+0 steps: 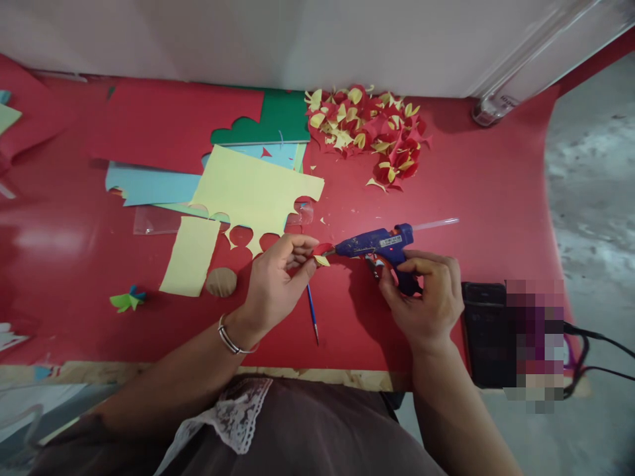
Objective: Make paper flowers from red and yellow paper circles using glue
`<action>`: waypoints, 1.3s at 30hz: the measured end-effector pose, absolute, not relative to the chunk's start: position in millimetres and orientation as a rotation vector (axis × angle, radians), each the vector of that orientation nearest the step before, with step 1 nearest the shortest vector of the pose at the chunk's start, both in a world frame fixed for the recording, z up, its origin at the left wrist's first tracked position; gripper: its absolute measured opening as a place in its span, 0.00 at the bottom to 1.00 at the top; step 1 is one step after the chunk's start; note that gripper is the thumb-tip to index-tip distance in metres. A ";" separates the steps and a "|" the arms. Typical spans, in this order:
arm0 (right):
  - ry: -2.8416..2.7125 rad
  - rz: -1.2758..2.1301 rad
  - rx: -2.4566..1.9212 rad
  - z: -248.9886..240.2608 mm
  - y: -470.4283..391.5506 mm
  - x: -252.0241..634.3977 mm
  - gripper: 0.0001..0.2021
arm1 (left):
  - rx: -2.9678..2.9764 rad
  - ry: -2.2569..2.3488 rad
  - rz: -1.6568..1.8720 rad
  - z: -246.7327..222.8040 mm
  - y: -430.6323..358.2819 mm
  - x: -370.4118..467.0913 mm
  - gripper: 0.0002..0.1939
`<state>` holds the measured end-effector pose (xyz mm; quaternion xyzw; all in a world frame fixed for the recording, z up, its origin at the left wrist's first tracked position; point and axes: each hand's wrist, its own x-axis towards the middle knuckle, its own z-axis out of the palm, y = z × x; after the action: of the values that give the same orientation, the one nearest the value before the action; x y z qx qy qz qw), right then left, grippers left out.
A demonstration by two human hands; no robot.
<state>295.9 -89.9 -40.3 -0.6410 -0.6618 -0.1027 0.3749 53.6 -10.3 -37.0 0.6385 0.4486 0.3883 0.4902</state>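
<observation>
Pinching a small red-and-yellow paper piece (pixel 322 261) at the frame's centre, the left hand (pixel 272 281) has something probably light and easily creased, best taken by its edge; right of centre, the right hand (pixel 427 297) grasps the likely stiffer, heavier glue gun (pixel 364 242) by its handle.

We are seeing smooth plastic on the glue gun (pixel 366 242), matt paper in the yellow sheet (pixel 251 185), a glossy tabletop (pixel 476 198), and a shiny, metallic-looking bracelet (pixel 226 340).

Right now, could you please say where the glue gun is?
In the head view, the glue gun is right of centre, in the right hand, its nozzle by the paper piece in the left hand.
</observation>
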 end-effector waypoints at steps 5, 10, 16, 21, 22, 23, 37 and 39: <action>-1.681 -0.247 -1.647 -40.8 -90.6 295.8 0.13 | 1.550 1.097 0.943 -34.0 -8.9 55.2 0.09; -1.662 -0.239 -1.682 -41.4 -91.5 295.0 0.13 | 1.541 1.108 0.949 -32.4 -8.1 54.5 0.07; -1.648 -0.242 -1.677 -41.1 -90.5 294.0 0.14 | 1.423 1.048 0.944 -33.2 -7.5 53.8 0.04; -1.647 -0.253 -1.651 -40.7 -89.1 294.0 0.14 | 1.237 1.008 0.921 -33.5 -5.5 55.1 0.06; -1.645 -0.248 -1.653 -40.9 -89.1 294.1 0.14 | 1.205 0.995 0.918 -33.5 -5.0 55.2 0.06; -1.643 -0.243 -1.658 -41.0 -89.2 294.3 0.14 | 1.175 0.979 0.917 -33.4 -4.5 55.2 0.06; -1.622 -0.196 -1.678 -38.4 -88.3 293.7 0.12 | 0.935 0.863 0.867 -38.6 -5.2 55.4 0.16; -1.616 -0.189 -1.688 -37.9 -88.4 293.7 0.12 | 0.947 0.852 0.866 -38.2 -5.7 55.1 0.16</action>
<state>293.7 -88.4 -37.9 -0.6635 -0.6354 -0.0745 0.3881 55.1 -5.7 -38.2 0.4282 0.3852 0.3913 0.7178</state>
